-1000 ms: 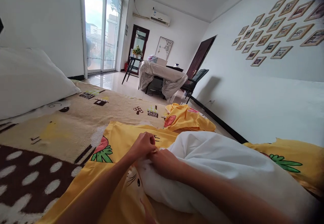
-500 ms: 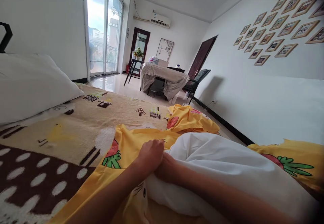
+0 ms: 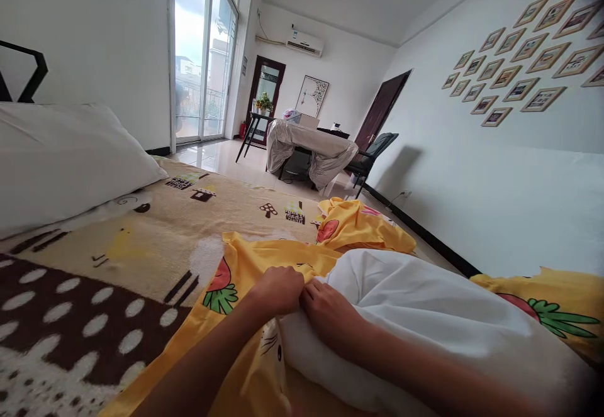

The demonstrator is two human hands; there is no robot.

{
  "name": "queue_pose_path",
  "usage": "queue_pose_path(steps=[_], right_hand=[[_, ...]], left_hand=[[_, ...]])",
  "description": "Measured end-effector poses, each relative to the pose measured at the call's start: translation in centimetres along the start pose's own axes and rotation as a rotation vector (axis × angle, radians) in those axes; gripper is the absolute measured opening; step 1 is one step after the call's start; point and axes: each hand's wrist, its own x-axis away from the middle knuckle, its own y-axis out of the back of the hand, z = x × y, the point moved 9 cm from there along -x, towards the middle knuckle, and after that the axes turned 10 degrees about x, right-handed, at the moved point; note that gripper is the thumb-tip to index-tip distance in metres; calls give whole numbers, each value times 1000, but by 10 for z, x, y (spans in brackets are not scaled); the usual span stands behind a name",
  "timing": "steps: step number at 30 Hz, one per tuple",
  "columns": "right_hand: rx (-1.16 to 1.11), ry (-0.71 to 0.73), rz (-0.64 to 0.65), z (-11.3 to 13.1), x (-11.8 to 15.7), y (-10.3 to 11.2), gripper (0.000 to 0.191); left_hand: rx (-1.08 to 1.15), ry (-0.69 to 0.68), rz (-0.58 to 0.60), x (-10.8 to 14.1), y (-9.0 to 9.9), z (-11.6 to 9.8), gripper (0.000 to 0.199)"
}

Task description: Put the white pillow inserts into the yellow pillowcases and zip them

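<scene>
A yellow printed cloth (image 3: pixel 240 256) with carrot pictures lies across the bed, and a bulky white quilt (image 3: pixel 415 297) rests on it at the right. My left hand (image 3: pixel 279 290) is closed on the yellow cloth near its meeting line with the quilt. Beside it, nearly touching, my right hand (image 3: pixel 330 313) is closed at the quilt's left edge, its fingers bent round the fabric. Which layers are pinched between the fingers is partly hidden.
A white pillow (image 3: pixel 70 159) lies at the left on a patterned beige and brown blanket (image 3: pixel 198 216). More yellow cloth (image 3: pixel 363 225) is bunched behind the quilt. Farther off stand a covered table (image 3: pixel 316 137) and a dark chair (image 3: pixel 375 153).
The view has shifted slightly, so the room appears farther right and lower. My right hand has turned, with its back and fingers now showing more. Both hands remain closed close together.
</scene>
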Motion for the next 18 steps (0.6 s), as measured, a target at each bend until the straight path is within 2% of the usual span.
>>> queue_pose_path(steps=[4,8,10,12,14,16,18], right_hand=[[253,46,-130,5,13,26,20],[263,42,-344,10,35,64,32],[218,54,-426,16,48,78,31],[118,71,-418,21,56,81,21],[-26,93,-343,26,59,77,9],[-162,125,-291,31,62,73,10],[-246,153,-310,34,66,75,16]], left_hand=[[-3,-30,2,4,8,4,27],[0,-57,2,11,14,5,26],[-4,-78,10,12,13,3,27],[-15,-98,16,12,11,0,27],[-27,-103,24,12,9,-3,27],[-34,-81,31,14,8,-4,26],[-48,-46,27,17,9,-7,26]])
